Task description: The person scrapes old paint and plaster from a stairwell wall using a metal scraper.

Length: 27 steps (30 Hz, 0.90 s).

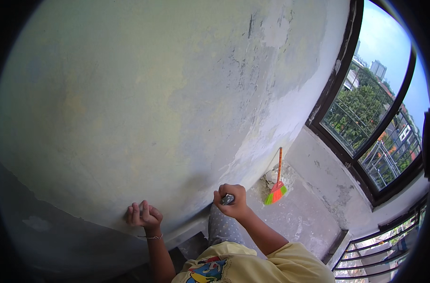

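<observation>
My left hand (144,215), with a thin bracelet at the wrist, is near or against the lower part of the painted wall (130,106), its fingers loosely curled. Whether it holds anything small cannot be told. My right hand (232,201) is closed in a fist around a dark grey handle (227,199); only the handle's rounded end shows, and the rest of the tool is hidden. The wall is patchy pale green, yellow and grey, with dark scuffed and flaked marks towards the window.
A broom (276,192) with orange and green bristles leans in the corner beside broken plaster (271,175). A dark-framed window (349,159) with bars outside is at the right. Below it are a low wall (317,166) and a metal railing (374,251). The concrete floor (300,219) is stained.
</observation>
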{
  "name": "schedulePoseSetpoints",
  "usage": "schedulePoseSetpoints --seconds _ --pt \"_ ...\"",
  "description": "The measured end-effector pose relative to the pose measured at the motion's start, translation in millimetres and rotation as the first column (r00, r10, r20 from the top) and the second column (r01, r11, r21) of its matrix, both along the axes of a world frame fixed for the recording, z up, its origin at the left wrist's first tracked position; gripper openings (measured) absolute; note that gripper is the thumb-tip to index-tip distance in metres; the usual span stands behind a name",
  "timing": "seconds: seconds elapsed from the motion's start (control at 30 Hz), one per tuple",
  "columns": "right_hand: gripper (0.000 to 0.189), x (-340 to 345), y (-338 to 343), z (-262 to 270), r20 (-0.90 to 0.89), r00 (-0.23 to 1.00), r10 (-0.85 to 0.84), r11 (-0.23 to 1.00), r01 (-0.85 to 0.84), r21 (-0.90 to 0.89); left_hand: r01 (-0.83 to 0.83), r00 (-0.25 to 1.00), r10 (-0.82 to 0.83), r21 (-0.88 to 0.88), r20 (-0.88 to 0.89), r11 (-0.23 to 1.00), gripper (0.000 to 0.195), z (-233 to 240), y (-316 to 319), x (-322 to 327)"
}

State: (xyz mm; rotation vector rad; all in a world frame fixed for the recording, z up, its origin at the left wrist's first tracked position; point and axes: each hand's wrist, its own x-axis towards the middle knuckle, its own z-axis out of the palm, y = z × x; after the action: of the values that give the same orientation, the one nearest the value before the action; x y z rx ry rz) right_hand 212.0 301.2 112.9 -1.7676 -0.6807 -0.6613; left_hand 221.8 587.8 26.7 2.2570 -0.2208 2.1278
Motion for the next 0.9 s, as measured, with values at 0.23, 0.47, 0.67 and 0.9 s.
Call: schedulePoseSetpoints --seconds 0.23,0.47,0.67,0.9 --pt "0.038 -22.8 -31.2 -29.8 -0.556 0.826 -0.093 0.861 0.348 0.372 -0.091 0.995 0.093 0.054 -0.034 0.994 0.028 8.2 -1.2 -3.8" --pt "0.035 -37.0 -55.7 -19.5 -0.636 0.771 -0.017 0.794 0.397 0.460 -0.299 0.917 0.259 -0.095 -0.305 0.949 0.060 28.8 -55.6 4.1" --pt "0.036 -49.6 -71.5 -30.0 -0.678 0.734 0.019 0.711 0.467 0.526 -0.165 0.872 0.249 0.225 -0.422 0.960 0.064 27.0 -144.9 35.1" --pt "0.037 -66.9 -106.7 -38.1 -0.675 0.734 -0.073 0.696 0.523 0.492 0.166 0.579 0.529 0.725 -0.621 0.669 0.067 -65.6 -174.7 25.1"
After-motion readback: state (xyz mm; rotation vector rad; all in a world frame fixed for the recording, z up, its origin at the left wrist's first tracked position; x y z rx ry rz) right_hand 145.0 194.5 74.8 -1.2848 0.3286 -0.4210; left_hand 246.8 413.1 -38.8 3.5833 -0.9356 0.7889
